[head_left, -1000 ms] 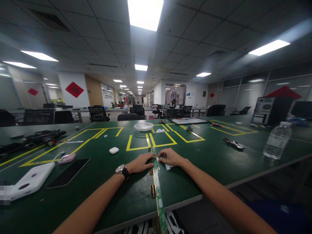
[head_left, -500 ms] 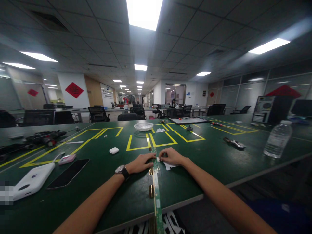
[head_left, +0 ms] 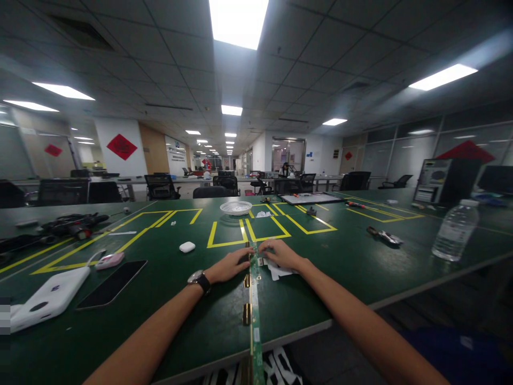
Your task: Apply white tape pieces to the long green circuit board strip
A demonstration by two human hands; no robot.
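Observation:
A long, narrow green circuit board runs away from me along the table, its near end reaching past the front edge. Gold-coloured flex tabs stick out from its left side. My left hand, with a watch on the wrist, lies at the board's far left edge, fingers stretched and thumb apart. Across from it, my right hand has bent fingers drawn together at the far right edge; what their tips hold, if anything, is hidden. Beneath the right hand lies a white piece, partly covered.
Left on the green table are a white earbud case, a black phone and a white power bank. A white basket stands farther back. Rightward are a multi-tool, a water bottle and a computer case.
My right hand has shifted slightly forward and left along the board, uncovering more of the white piece. My left fingers have slid slightly farther up the board's edge.

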